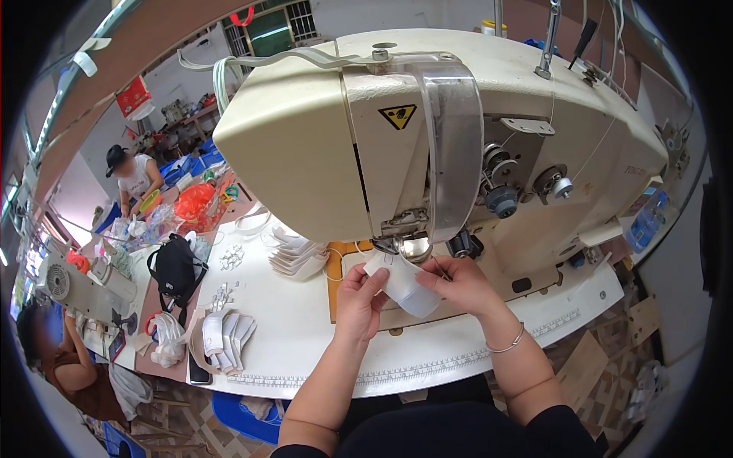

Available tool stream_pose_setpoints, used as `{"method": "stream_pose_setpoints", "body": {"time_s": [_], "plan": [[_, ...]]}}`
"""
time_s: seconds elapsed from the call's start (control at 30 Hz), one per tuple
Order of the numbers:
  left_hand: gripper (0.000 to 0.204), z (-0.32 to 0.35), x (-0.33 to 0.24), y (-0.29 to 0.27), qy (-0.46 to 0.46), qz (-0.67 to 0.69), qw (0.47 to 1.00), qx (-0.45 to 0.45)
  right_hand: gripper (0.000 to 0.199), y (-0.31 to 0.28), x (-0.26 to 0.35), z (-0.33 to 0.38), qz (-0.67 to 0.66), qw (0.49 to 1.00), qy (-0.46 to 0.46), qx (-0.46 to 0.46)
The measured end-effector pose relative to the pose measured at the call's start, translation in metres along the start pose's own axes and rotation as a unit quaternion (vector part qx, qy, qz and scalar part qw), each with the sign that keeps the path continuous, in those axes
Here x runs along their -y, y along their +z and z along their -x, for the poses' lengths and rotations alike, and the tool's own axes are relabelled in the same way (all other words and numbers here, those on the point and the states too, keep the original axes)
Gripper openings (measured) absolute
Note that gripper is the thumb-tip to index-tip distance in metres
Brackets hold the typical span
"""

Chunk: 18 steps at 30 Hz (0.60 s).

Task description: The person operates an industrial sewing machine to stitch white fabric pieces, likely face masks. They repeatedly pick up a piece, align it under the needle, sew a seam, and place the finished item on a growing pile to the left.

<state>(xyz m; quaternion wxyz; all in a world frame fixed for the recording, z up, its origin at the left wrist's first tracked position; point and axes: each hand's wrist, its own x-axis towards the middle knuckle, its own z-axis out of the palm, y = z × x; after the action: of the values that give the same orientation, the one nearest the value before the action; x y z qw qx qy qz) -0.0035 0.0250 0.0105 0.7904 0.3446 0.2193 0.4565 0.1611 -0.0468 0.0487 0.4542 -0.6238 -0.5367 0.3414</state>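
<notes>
A large cream sewing machine (294,149) fills the middle of the view. Below its needle area lies a white fabric piece (412,294), its upper edge at the metal presser foot (414,248). My left hand (359,299) pinches the piece's left side between thumb and fingers. On the other side, my right hand (462,282) grips it by the upper right edge, with a bracelet on that wrist. The tip of the needle is hidden behind the machine's metal parts.
Stacked white fabric pieces (296,256) lie left of the machine, with another stack (227,341) nearer me. Small white bits (221,296) are scattered between. A black bag (177,273) sits farther left. A ruler strip (427,372) runs along the table's front. Two people work at the left.
</notes>
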Motion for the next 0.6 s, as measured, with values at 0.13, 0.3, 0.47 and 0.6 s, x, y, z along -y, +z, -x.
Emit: {"method": "stream_pose_setpoints", "body": {"time_s": [0.13,0.3,0.47,0.6], "plan": [[0.035,0.015,0.003,0.017,0.020,-0.059,0.998,0.011,0.021,0.001,0.003,-0.001,0.023,1.000,0.004,-0.015],[0.044,0.015,0.008,0.016,0.042,-0.048,0.998,0.022,0.016,0.000,0.002,-0.003,0.036,0.919,-0.236,-0.313],[0.046,0.019,0.018,0.018,0.069,-0.045,0.996,0.024,0.017,0.005,-0.015,-0.014,0.133,0.871,-0.357,-0.310],[0.044,0.019,0.027,0.019,0.082,-0.047,0.995,0.021,0.013,0.009,-0.023,-0.003,-0.072,0.961,-0.190,-0.188]]}}
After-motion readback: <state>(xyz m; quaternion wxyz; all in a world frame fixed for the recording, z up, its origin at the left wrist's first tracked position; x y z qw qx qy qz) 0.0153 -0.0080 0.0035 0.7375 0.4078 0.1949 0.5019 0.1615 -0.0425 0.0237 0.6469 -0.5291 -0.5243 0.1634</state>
